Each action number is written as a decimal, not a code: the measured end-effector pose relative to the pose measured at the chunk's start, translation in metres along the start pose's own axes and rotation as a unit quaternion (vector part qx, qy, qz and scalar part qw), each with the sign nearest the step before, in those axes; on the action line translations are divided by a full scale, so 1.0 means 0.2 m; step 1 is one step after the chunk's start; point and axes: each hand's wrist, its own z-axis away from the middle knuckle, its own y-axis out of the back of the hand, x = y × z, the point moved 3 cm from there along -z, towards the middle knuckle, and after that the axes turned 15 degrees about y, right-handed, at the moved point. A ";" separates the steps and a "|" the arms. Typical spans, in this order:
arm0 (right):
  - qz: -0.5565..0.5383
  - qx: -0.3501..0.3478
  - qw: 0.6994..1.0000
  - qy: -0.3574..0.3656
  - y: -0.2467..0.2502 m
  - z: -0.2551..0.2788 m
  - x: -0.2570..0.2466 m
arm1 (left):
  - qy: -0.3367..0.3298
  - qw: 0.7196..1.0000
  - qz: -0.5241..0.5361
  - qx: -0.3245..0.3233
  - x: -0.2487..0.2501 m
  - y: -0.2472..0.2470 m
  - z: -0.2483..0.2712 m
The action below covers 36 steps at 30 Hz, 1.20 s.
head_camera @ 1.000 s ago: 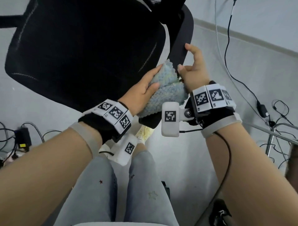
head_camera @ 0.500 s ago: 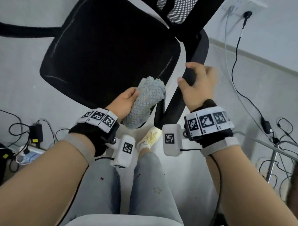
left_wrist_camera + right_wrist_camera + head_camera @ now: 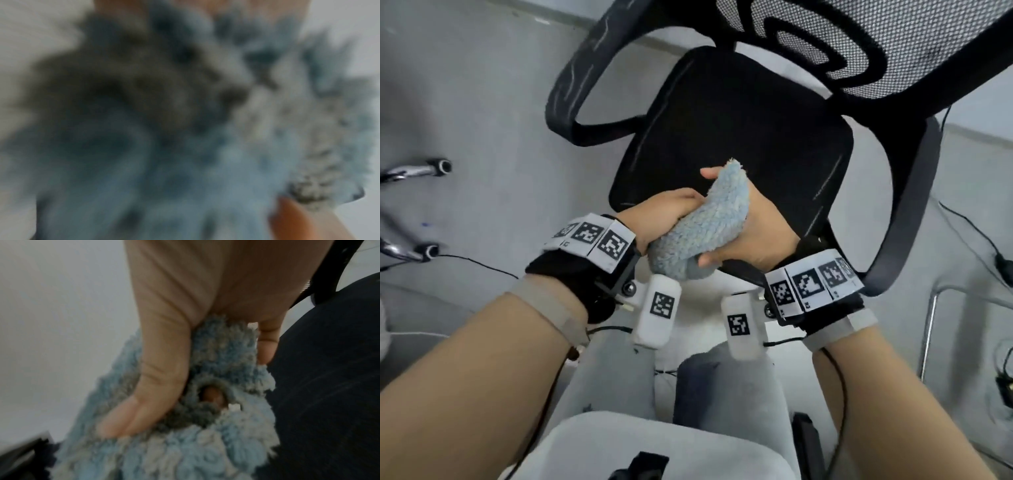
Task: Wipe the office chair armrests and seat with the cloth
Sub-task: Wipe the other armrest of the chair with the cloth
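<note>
A fluffy light-blue cloth (image 3: 705,226) is bunched between both hands, just above the front edge of the black chair seat (image 3: 739,130). My left hand (image 3: 664,216) grips its left side with curled fingers. My right hand (image 3: 743,226) wraps it from the right, thumb (image 3: 709,262) under the bundle. In the right wrist view the thumb (image 3: 152,382) presses into the cloth (image 3: 185,443) beside the seat (image 3: 329,386). The left wrist view is filled by the blurred cloth (image 3: 185,129). The left armrest (image 3: 582,78) and right armrest (image 3: 914,198) curve beside the seat.
The mesh backrest (image 3: 876,44) rises at the top right. Chrome chair legs (image 3: 417,169) lie on the grey floor at left. Cables (image 3: 993,246) and a metal frame (image 3: 935,325) are at right. My legs in light trousers (image 3: 688,394) are below.
My right hand has left the right armrest and joined the left on the cloth. Both hands now hold it over the seat front; the view has shifted to take in the whole chair.
</note>
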 end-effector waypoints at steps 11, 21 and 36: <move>-0.136 0.205 0.961 -0.125 -0.05 -0.30 -0.12 | -0.133 0.989 -0.048 0.051 0.19 0.45 0.13; -0.158 0.384 0.900 -0.131 -0.11 -0.87 -0.09 | -0.205 0.960 -0.049 0.185 0.46 1.09 -0.16; 0.100 0.207 0.966 -0.120 -0.17 -1.47 -0.01 | -0.022 0.996 -0.072 -0.045 0.60 1.22 -0.50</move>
